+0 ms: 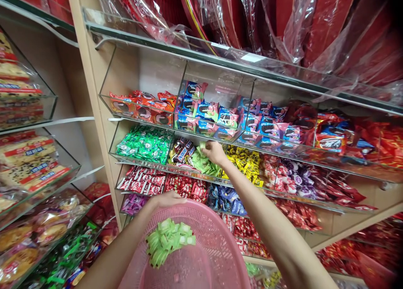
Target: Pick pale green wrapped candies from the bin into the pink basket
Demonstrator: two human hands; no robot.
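Observation:
My left hand [169,199] is closed over the far rim of a pink plastic basket [225,234]. A heap of light green wrapped sweets [170,240] lies inside the basket, toward its left. My right hand [214,152] reaches into a glass shelf compartment, its fingers pinched on a light green wrapped sweet [202,145]. Below that hand lie more light green sweets [206,164] of the same kind. Brown Snickers bars [182,151] share the compartment, just left of them.
Green-wrapped sweets [146,143] fill the bin to the left, yellow-wrapped sweets [244,161] the one to the right. A glass shelf edge [214,137] with blue packets [206,109] runs just above my right hand. Bagged pastries [34,154] stand on side shelves.

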